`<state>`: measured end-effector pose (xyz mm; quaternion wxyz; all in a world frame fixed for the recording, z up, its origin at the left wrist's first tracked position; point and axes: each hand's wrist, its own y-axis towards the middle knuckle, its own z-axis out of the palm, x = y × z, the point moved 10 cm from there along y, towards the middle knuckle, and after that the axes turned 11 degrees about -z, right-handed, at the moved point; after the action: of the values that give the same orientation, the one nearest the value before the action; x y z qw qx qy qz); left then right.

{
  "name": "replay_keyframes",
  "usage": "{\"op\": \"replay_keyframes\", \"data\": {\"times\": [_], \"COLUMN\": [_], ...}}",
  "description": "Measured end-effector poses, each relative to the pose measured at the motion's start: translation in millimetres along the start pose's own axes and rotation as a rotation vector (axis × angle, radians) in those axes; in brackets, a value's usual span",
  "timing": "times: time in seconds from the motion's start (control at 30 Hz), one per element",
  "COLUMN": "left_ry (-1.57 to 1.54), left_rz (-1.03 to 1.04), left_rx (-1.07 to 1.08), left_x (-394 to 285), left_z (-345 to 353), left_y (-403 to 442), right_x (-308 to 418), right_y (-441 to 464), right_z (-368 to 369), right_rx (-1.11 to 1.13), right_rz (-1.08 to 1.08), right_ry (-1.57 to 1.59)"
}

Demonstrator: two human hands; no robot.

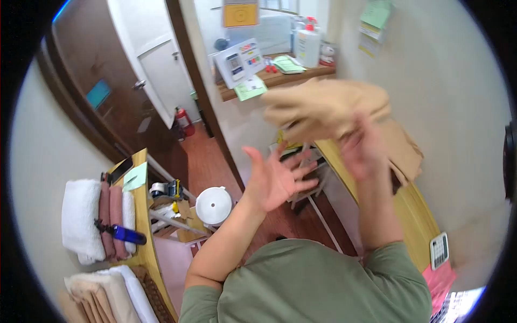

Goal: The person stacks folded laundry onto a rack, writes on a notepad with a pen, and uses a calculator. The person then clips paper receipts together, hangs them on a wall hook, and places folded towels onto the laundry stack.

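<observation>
The cloth point(334, 102) is aloft in the right hand point(361, 149), near the surface point(413, 218), loosely bunched and not yet set down, so handling seems unfinished, while the left hand point(277, 184) spreads wide, empty.

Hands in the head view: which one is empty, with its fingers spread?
The left hand: its bare palm shows and nothing is in it. The right hand differs, holding the motion-blurred tan cloth.
</observation>
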<state>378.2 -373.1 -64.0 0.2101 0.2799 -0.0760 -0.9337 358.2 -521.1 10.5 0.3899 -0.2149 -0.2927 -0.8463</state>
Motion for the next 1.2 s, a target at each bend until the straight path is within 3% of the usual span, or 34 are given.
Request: {"op": "replay_keyframes", "data": {"times": [0.03, 0.1, 0.17, 0.23, 0.33, 0.43, 0.47, 0.53, 0.57, 0.63, 0.77, 0.87, 0.9, 0.97, 1.07, 1.13, 1.2], "left_ry": [-0.107, -0.097, -0.046, -0.056, -0.053, -0.053, -0.002, 0.251, 0.434, 0.772, 0.860, 1.113, 1.109, 0.953, 0.918, 0.776, 1.264], "left_rz": [0.123, 0.468, 0.457, 0.461, 0.456, 0.468, 0.507, 0.575, 0.639, 0.770, 1.044, 1.280, 1.243, 1.420, 1.257, 1.235, 0.857], "left_rx": [-0.027, -0.436, -0.548, -0.597, -0.582, -0.550, -0.770, -1.201, -1.229, -1.242, -1.481, -1.834, -1.967, -1.809, -2.053, -2.655, -3.240], "left_x": [-24.6, -79.7, -109.5, -125.2, -133.1, -133.4, -122.9, -99.8, -96.5, -85.8, -65.1, -59.4, -62.0, -77.7, -77.3, -47.1, -32.4], "left_z": [-3.6, -27.6, -56.2, -60.1, -44.4, -32.2, -36.6, 3.9, 27.5, 71.8, 204.9, 329.6, 361.5, 414.2, 466.5, 472.1, 473.6], "left_y": [-2.4, -45.8, -86.0, -125.2, -164.9, -203.9, -228.1, -257.1, -266.6, -287.7, -347.3, -404.4, -432.5, -465.2, -544.0, -582.3, -606.9], "right_x": [-23.2, -76.3, -100.6, -127.7, -172.0, -197.5, -210.1, -219.8, -212.0, -196.9, -147.1, -129.5, -119.3, -109.4, -134.4, -171.0, -222.8], "right_y": [-28.6, -67.2, -88.3, -93.4, -78.5, -91.3, -92.6, -107.8, -119.3, -135.5, -199.6, -248.3, -270.4, -319.3, -397.3, -451.9, -495.4], "right_z": [28.9, 42.7, 64.4, 69.0, 65.0, 87.9, 85.4, 102.3, 122.2, 155.2, 264.9, 368.0, 407.0, 472.1, 538.9, 548.9, 535.8], "right_rx": [0.075, 0.244, 0.503, 0.610, 0.506, 0.525, 0.499, 0.628, 0.759, 1.140, 1.304, 1.473, 1.576, 1.706, 1.763, 1.788, 1.890], "right_rz": [0.044, 0.184, 0.270, 0.392, 0.657, 0.936, 0.950, 0.954, 0.940, 0.730, 0.697, 0.674, 0.634, 0.779, 0.960, 1.017, 0.959], "right_ry": [-0.017, -0.243, -0.213, -0.066, 0.376, 0.606, 0.503, 0.359, 0.328, -0.047, 0.114, 0.329, 0.450, 0.694, 0.734, 0.620, 0.328]}}
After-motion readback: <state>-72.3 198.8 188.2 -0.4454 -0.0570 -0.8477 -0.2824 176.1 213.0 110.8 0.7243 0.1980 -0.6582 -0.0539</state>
